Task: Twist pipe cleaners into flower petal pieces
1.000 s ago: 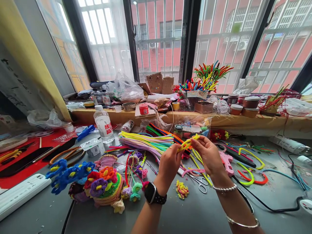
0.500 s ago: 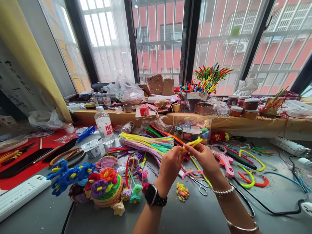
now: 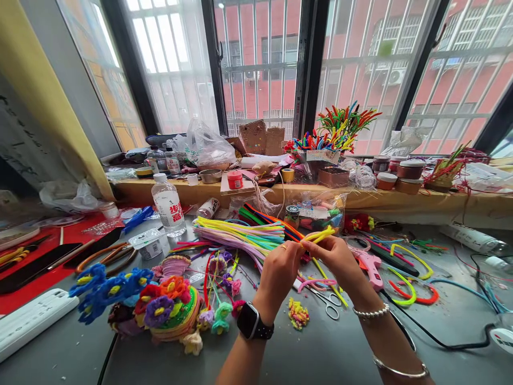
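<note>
Yellow pipe cleaner (image 3: 320, 235) between both hands

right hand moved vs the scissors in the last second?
Yes. The right hand has slid left, from above the scissors handles to just past them; it pinches the yellow pipe cleaner.

We see big windows (image 3: 260, 64) across the top of the frame, dark frames, white bars outside, a red brick building (image 3: 360, 32) beyond. Daylight floods in. A yellowish sill ledge (image 3: 401, 200) runs below across the middle. At upper left, a yellow curtain (image 3: 44, 96) hangs diagonally. A grey table (image 3: 320, 353) fills the bottom, with a red mat (image 3: 48, 278) at lower left.
</note>
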Available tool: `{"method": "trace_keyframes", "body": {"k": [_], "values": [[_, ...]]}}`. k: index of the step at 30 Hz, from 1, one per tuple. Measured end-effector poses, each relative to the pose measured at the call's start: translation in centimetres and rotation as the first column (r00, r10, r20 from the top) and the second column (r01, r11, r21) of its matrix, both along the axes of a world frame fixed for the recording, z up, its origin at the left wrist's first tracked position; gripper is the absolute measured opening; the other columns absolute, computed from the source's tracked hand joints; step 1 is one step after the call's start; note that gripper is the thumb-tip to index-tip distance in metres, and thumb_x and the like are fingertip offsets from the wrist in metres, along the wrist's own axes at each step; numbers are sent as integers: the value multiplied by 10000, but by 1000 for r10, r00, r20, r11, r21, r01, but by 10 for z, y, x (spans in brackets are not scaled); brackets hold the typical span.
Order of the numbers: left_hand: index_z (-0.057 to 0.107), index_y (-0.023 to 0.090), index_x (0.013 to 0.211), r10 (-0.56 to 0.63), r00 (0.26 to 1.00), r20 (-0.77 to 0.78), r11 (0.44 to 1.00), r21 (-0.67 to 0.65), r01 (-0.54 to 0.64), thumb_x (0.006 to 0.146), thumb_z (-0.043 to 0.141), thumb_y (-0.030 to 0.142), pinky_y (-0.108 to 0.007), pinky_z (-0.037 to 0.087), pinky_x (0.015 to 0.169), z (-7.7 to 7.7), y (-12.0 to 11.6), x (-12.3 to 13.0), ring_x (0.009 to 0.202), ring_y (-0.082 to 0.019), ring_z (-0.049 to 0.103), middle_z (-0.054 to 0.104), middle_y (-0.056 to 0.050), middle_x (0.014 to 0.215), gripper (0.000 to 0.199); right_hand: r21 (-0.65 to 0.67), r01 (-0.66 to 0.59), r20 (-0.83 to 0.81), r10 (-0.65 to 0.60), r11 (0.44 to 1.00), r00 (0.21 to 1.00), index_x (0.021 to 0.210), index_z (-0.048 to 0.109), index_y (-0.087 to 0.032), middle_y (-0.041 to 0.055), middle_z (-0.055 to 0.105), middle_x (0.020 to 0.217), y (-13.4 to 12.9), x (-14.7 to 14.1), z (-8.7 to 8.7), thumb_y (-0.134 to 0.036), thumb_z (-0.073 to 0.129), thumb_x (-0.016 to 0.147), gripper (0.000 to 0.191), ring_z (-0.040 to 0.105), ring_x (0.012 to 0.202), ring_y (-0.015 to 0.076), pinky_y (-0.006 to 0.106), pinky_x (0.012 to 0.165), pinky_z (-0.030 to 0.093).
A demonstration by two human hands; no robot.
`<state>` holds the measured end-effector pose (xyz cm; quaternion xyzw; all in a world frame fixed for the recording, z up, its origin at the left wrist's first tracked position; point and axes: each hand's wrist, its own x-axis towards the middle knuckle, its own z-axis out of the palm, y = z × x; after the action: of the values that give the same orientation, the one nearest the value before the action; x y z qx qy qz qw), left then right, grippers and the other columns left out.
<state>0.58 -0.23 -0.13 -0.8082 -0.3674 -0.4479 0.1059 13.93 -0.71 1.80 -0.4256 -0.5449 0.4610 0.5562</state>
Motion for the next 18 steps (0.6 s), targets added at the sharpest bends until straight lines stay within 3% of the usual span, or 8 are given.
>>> {"method": "trace_keyframes", "body": {"k": [7, 11, 15, 18], "values": [[505, 167, 790, 19, 996, -92, 998, 65, -13, 841, 348, 186, -222, 389, 546, -2, 1, -2, 579, -124, 515, 564, -10, 642, 166, 17, -62, -4, 62, 998, 998, 701, 603, -150, -25, 559, 582, -1, 4, 2, -325, 663, 611, 205, 470, 516, 81, 201, 480, 349], [515, 163, 793, -11, 999, -50, 999, 41, 14, 842, 337, 183, -227, 394, 560, -2, 1, -2, 588, -128, 520, 574, -21, 649, 186, 20, -39, -10, 40, 999, 999, 686, 593, -138, -2, 574, 584, 1, 1, -1, -368, 649, 616, 247, 478, 512, 96, 224, 495, 368], [517, 164, 779, -94, 991, 99, 989, -107, 104, 833, 355, 187, -223, 388, 578, -1, 0, -1, 592, -121, 528, 583, -18, 641, 172, 34, 16, 25, -17, 999, 1000, 653, 588, -133, 4, 563, 551, 1, 0, 0, -391, 636, 616, 265, 479, 513, 107, 238, 510, 382], [518, 174, 787, -139, 951, 276, 926, -305, 224, 827, 370, 214, -224, 388, 618, 1, -2, 1, 622, -117, 533, 593, -15, 661, 158, 72, 52, 82, -58, 996, 995, 636, 585, -131, 2, 552, 535, -1, 0, 2, -385, 621, 630, 256, 473, 512, 109, 235, 503, 377]]}}
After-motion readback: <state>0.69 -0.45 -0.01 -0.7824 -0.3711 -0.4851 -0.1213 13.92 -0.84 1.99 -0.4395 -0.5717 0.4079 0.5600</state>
